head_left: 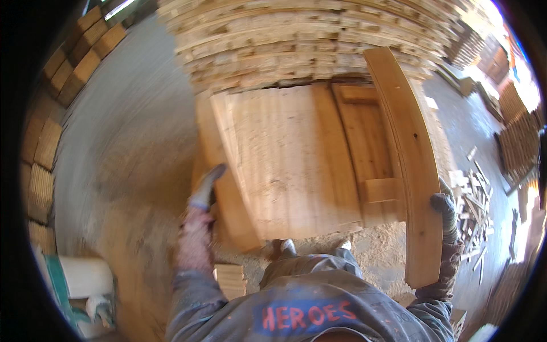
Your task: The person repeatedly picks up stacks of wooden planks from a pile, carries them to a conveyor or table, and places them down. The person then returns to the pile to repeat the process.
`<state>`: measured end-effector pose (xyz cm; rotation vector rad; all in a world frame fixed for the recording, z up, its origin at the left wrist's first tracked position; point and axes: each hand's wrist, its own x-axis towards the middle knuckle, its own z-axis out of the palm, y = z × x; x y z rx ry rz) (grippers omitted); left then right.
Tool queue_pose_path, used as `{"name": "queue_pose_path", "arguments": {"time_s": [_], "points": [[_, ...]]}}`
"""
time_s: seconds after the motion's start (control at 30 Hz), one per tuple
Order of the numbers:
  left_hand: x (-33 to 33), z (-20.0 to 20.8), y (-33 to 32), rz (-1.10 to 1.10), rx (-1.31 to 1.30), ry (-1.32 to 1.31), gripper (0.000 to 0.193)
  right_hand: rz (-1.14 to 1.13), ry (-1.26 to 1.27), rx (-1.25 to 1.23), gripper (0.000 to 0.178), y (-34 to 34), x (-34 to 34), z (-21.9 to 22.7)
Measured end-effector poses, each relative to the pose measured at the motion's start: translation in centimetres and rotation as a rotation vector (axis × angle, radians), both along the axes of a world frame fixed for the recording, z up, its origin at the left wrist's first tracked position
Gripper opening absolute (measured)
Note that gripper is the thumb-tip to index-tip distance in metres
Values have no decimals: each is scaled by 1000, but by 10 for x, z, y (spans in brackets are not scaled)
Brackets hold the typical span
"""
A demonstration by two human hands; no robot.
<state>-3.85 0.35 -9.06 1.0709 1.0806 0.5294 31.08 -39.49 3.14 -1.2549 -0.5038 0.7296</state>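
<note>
A gloved left hand of mine (209, 185) grips the outer edge of a wooden plank (231, 199), which leans along the left side of a wide stack of boards (285, 159). On the other side, my gloved right hand (445, 208) is closed round the outer edge of a long plank (411, 137) with a dark knot. That plank is tilted up and hides part of the stack behind it. Two short wood blocks, the lower one (380, 190) and the upper one (359, 94), lie on the stack's right-hand boards.
Tall layers of stacked lumber (307, 40) rise at the far side. Bundles of wood (48, 137) line the left, above a white and green object (85, 279). Offcuts (476, 211) litter the floor at right. Sawdust (376, 251) lies near my feet.
</note>
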Motion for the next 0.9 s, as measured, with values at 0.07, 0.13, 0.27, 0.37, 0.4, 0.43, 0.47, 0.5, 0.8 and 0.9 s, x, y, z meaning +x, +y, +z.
{"name": "queue_pose_path", "arguments": {"time_s": [0.07, 0.13, 0.27, 0.37, 0.4, 0.43, 0.47, 0.5, 0.8, 0.9], "points": [[-35, -23, 4, 74, 49, -66, 50, -67, -83, -7, 74, -47, 42, -1], [-76, -41, 19, 6, 60, 49, 44, -120, -180, -67, 68, -114, 115, -25], [-13, 9, -39, -244, 306, 99, 39, -215, -452, -211, 61, -111, 159, 50], [40, -84, -24, -415, 244, -189, 99, -197, -552, -302, 51, -109, 245, 21], [124, -47, -61, -374, 251, -175, 75, -225, -530, -309, 46, -124, 266, 12], [195, 1, -104, -313, 270, -149, 60, -237, -508, -294, 41, -130, 287, 1], [240, 24, -132, -270, 260, -246, 72, -221, -530, -290, 35, -128, 311, -18], [283, 44, -160, -224, 249, -336, 98, -171, -561, -357, 36, -119, 322, -31], [411, 17, -231, -361, 727, 412, 133, 75, -273, -375, 107, -106, 349, -114], [402, -16, -182, -194, 156, -35, 102, 71, 35, -261, 105, -96, 372, -131]]}}
